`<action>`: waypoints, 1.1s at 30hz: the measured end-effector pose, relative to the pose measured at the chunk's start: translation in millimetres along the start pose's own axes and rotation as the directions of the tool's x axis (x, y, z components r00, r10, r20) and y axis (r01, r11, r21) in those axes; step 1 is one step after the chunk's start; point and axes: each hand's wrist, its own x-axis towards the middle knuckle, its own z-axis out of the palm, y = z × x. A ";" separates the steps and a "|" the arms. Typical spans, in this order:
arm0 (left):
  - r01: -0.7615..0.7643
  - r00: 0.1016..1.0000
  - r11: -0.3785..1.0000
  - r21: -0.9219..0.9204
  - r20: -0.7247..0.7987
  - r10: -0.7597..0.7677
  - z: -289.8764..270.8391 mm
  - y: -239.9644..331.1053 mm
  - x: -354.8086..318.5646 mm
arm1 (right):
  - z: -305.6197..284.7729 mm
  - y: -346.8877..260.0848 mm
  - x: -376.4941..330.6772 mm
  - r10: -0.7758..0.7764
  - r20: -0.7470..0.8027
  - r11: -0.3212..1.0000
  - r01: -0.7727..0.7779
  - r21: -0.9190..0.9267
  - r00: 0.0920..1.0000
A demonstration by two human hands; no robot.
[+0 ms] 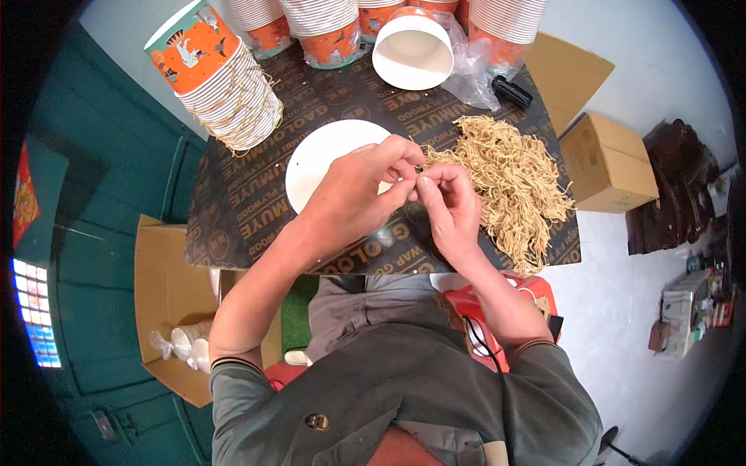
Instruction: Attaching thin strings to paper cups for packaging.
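Our grip is a double pinch: the left hand [353, 194] and the right hand [449, 208] meet fingertip to fingertip, thumb and forefingers pressed together on a thin strand of string [416, 175] that is too fine for us to make out clearly. The hands hover above the near middle of the counter [249, 210], a dark brown board printed all over with repeated pale lettering.

Just behind the left hand lies a white round lid [322, 155], flat on the board and partly covered by our fingers. Just beside the right hand, touching its far side, spreads a loose heap of tan strings [509, 179], reaching to the counter's right edge.

Further out, along the far edge, stand stacks of paper cups [322, 27] with white ribbed rims and orange printed sides. One stack [225, 81] lies tilted at the far left, its end cup orange with a green band, strings trailing from it. A single cup [413, 50] lies on its side with its white inside facing us, next to crumpled clear plastic [474, 70] and a small black object [511, 92].

Off the counter, a closed brown carton [610, 163] sits on the pale floor at the right, and an open carton [167, 311] at the left holds bagged white cups.
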 end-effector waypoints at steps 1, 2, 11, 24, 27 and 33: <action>0.002 1.000 1.000 0.001 -0.005 -0.002 -0.2 0.0 0.6 | -0.9 1.5 -1.0 -0.075 -0.006 0.991 0.073 -0.113 0.997; 0.010 1.000 1.000 -0.027 0.005 -0.010 0.1 0.1 1.8 | -3.2 4.3 -2.0 -0.075 0.001 0.991 0.075 -0.111 0.997; 0.011 1.000 0.995 -0.098 0.014 -0.010 -6.6 -3.4 3.3 | -5.9 1.7 9.0 -0.558 0.139 0.678 0.546 -0.493 0.818; -0.108 0.991 0.994 0.020 -0.072 0.109 -5.1 -15.8 -4.0 | 3.6 -1.1 3.0 0.041 0.026 0.998 -0.042 0.047 0.999; -0.041 0.998 0.998 -0.046 -0.042 0.039 -8.5 -10.5 -4.5 | 4.6 -8.3 7.8 0.216 0.106 0.920 -0.239 0.309 0.971; -0.022 0.997 0.995 -0.094 -0.072 0.015 -6.2 -13.6 -2.9 | 15.7 -8.4 5.1 0.064 -0.055 0.981 -0.052 0.187 0.996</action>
